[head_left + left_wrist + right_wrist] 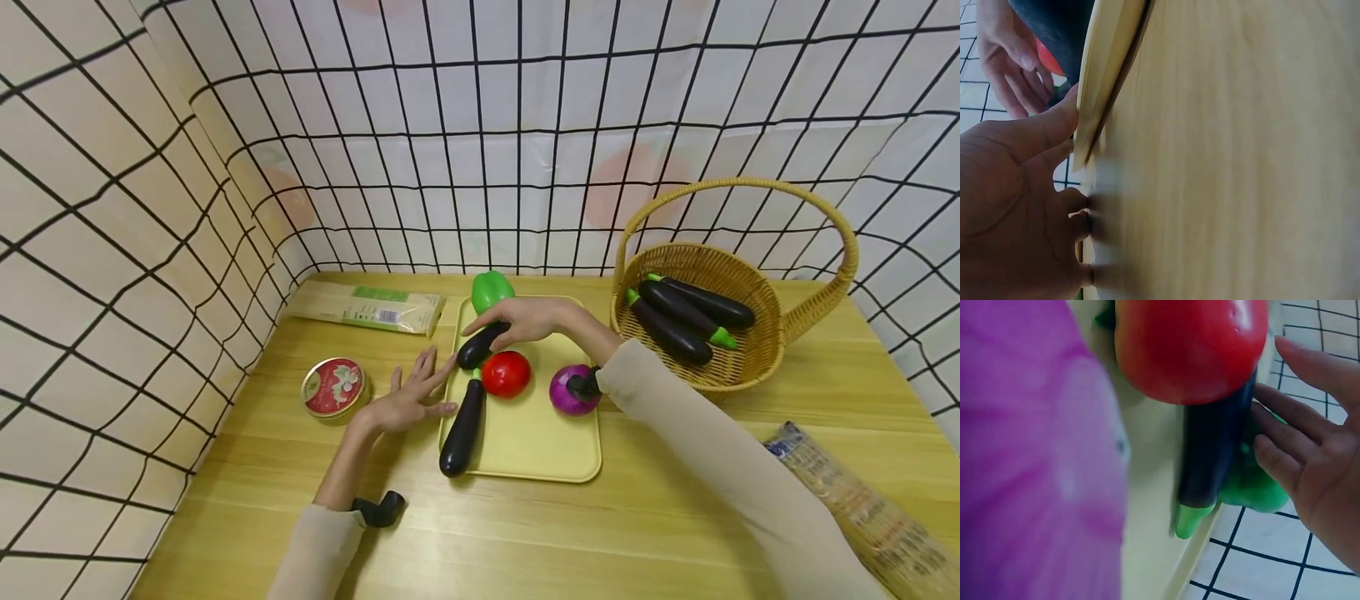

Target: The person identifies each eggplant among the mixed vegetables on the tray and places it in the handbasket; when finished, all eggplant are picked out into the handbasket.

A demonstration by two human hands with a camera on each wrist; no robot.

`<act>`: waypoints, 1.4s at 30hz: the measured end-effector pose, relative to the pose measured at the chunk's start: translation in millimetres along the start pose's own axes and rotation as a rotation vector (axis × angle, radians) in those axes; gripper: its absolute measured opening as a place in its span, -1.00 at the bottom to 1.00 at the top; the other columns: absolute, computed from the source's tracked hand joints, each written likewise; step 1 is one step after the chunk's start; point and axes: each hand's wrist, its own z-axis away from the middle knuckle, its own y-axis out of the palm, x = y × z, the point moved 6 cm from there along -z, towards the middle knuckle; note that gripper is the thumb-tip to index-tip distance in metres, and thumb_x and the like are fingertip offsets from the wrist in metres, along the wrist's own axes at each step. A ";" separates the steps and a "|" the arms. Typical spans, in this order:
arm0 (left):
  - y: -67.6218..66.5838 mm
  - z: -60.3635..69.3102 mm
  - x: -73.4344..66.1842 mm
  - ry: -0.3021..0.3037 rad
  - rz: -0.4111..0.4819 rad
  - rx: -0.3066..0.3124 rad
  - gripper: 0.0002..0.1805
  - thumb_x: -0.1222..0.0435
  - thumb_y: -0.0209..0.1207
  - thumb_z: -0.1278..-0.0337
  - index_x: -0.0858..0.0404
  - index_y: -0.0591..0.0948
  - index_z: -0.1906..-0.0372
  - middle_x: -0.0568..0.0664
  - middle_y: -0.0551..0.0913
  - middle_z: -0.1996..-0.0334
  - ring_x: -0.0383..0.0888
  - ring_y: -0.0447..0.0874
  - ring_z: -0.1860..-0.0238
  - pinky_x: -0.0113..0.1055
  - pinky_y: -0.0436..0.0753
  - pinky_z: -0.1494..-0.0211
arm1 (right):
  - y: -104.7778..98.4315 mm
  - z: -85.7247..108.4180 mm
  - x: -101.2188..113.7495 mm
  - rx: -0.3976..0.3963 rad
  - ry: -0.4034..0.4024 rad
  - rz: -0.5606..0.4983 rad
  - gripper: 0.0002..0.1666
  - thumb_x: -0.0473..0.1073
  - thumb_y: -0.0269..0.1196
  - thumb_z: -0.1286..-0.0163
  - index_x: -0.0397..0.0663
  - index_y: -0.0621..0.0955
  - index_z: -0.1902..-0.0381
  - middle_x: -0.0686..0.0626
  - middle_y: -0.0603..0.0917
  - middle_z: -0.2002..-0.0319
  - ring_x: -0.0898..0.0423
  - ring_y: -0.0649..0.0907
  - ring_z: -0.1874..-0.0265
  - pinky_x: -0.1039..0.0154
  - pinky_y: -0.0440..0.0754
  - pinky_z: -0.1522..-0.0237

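Observation:
On a yellow tray (532,446) lie two dark eggplants, a red tomato (506,374) and a purple onion (568,387). A green bell pepper (492,291) sits at its far edge. My right hand (531,320) is over the farther eggplant (474,348). In the right wrist view its loosely bent fingers (1288,434) lie alongside that eggplant (1210,456), not wrapped round it. The nearer eggplant (463,429) slants across the tray's left rim. My left hand (408,404) is spread there; in the left wrist view the thumb touches the rim (1094,100) and other fingertips meet the table.
A wicker basket (750,367) with a tall handle holds several eggplants at the right. A round red tin (333,387) and a pale packet (367,308) lie left. Another long packet (862,508) is at the right front. Gridded cloth walls (517,167) bound the table.

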 end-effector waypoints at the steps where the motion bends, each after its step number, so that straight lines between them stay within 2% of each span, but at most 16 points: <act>1: 0.0 -0.5 0.3 -0.001 -0.004 0.000 -0.11 0.03 0.10 -0.53 0.03 -0.13 -0.70 0.23 -0.56 -0.66 0.17 -0.69 -0.67 0.37 -0.61 -0.55 | 0.4 -1.9 0.1 0.008 0.005 0.002 -0.40 -0.24 0.24 -0.53 -0.06 0.47 -0.49 -0.13 0.52 -0.46 -0.16 0.45 -0.45 -0.19 0.27 -0.57; 10: 0.1 -0.5 2.1 -0.010 -0.009 0.007 -0.12 0.02 0.10 -0.53 0.03 -0.10 -0.70 0.22 -0.56 -0.66 0.16 -0.69 -0.67 0.38 -0.61 -0.55 | 2.1 -21.4 2.2 0.063 0.028 0.063 -0.47 -0.32 0.26 -0.47 -0.11 0.58 -0.38 -0.13 0.66 -0.32 0.03 0.56 -0.17 0.04 0.49 -0.37; 14: 0.7 -2.1 3.3 -0.008 -0.009 0.012 -0.12 0.00 0.09 -0.53 0.02 -0.12 -0.70 0.22 -0.57 -0.66 0.15 -0.70 -0.67 0.36 -0.61 -0.56 | 1.7 -26.4 0.8 0.061 0.055 0.069 -0.50 -0.37 0.25 -0.47 -0.09 0.62 -0.34 -0.10 0.67 -0.31 0.05 0.57 -0.18 0.11 0.51 -0.32; 20: 1.7 -2.9 3.2 -0.003 -0.009 0.011 -0.12 0.00 0.09 -0.53 0.03 -0.11 -0.70 0.22 -0.57 -0.66 0.16 -0.69 -0.67 0.35 -0.61 -0.56 | 2.2 -29.3 0.4 0.047 0.033 0.077 -0.52 -0.37 0.30 -0.43 -0.12 0.65 -0.29 -0.10 0.70 -0.26 -0.06 0.60 -0.32 0.04 0.53 -0.41; 23: 2.2 -3.1 2.8 -0.008 -0.014 0.011 -0.12 0.00 0.09 -0.53 0.02 -0.11 -0.70 0.19 -0.57 -0.66 0.13 -0.70 -0.67 0.34 -0.61 -0.57 | 2.1 -28.3 0.5 0.043 0.025 0.067 -0.53 -0.35 0.32 -0.42 -0.13 0.66 -0.28 -0.10 0.72 -0.23 -0.04 0.64 -0.28 0.07 0.58 -0.36; 29: 1.5 -2.2 2.6 0.009 0.000 0.007 -0.12 0.00 0.08 -0.54 0.06 -0.11 -0.70 0.26 -0.56 -0.65 0.20 -0.69 -0.67 0.38 -0.62 -0.54 | 1.5 -25.7 -0.9 0.041 0.026 0.076 -0.53 -0.27 0.34 -0.44 -0.08 0.66 -0.29 -0.08 0.74 -0.22 0.10 0.65 -0.05 0.18 0.61 -0.20; 32: 1.2 -1.0 1.7 0.011 0.008 0.010 -0.11 -0.01 0.09 -0.53 0.06 -0.12 -0.70 0.27 -0.56 -0.65 0.21 -0.69 -0.67 0.38 -0.62 -0.54 | 0.7 -23.1 -0.4 0.033 0.011 0.073 -0.53 -0.26 0.34 -0.44 -0.10 0.65 -0.30 -0.08 0.73 -0.23 0.09 0.63 -0.05 0.18 0.60 -0.21; 37: 0.9 -0.4 0.8 0.003 -0.003 0.013 -0.11 0.00 0.09 -0.53 0.05 -0.11 -0.70 0.24 -0.57 -0.65 0.18 -0.70 -0.67 0.38 -0.63 -0.54 | -6.4 -14.6 6.8 -0.023 -0.014 0.056 -0.52 -0.27 0.34 -0.44 -0.15 0.64 -0.30 -0.13 0.74 -0.21 0.06 0.62 -0.10 0.14 0.57 -0.26; 42: 1.0 -1.7 1.7 0.010 -0.011 0.013 -0.12 0.00 0.08 -0.54 0.01 -0.13 -0.70 0.24 -0.57 -0.65 0.17 -0.70 -0.67 0.38 -0.62 -0.54 | -20.7 3.5 16.6 -0.099 -0.002 0.042 -0.52 -0.28 0.35 -0.43 -0.12 0.65 -0.29 -0.14 0.76 -0.04 0.06 0.55 0.05 0.20 0.53 -0.09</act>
